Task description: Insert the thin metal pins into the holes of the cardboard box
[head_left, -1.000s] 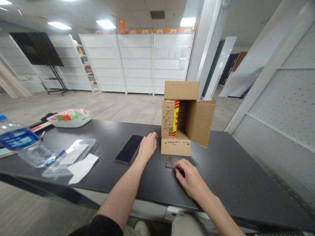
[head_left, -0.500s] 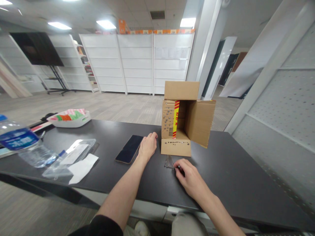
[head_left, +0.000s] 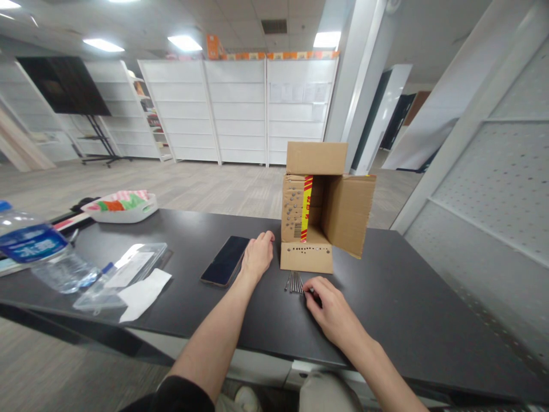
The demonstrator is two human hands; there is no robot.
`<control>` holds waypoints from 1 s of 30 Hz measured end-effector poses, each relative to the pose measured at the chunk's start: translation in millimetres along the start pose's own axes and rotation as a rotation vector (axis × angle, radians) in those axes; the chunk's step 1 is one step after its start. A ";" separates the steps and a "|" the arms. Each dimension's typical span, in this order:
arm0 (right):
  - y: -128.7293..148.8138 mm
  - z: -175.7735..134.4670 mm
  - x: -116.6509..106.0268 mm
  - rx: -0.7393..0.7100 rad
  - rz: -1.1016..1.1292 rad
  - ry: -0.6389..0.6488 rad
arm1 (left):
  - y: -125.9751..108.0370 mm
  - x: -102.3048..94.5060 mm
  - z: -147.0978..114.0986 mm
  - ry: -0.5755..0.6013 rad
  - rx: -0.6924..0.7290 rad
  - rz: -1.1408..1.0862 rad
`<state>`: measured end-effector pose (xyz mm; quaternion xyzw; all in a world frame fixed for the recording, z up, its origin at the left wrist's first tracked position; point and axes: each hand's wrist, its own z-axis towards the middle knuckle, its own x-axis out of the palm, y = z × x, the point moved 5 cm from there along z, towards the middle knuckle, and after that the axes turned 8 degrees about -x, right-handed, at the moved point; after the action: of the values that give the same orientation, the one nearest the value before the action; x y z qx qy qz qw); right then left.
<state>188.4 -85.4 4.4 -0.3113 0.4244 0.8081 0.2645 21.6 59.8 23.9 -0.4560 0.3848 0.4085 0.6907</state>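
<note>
Several thin metal nails lie side by side on the dark table, fanned slightly, heads toward me. My right hand rests at the right end of this row, with thumb and index finger closed together on the end nail; the other fingers are curled under. Behind the nails stands a cardboard box on its side, open toward me. Round metal heads dot its left flap, and its lower flap has a row of small holes and a few heads. My left hand lies curled on the table, between the phone and the box.
A phone lies left of my left hand. Farther left are a clear plastic case, a white paper, a water bottle and a white basket with colourful contents. A perforated panel rises on the right.
The leftmost nail has shifted slightly left, away from the others. Both hands and the box stay in place.
</note>
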 end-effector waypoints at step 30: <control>1.4 8.5 -18.7 0.058 -0.046 -0.035 | -3.1 -4.9 -2.8 0.018 -0.015 0.006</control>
<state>197.5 -81.9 22.6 -0.2991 0.4357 0.7945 0.2992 22.1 55.3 28.5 -0.4637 0.3895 0.4092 0.6825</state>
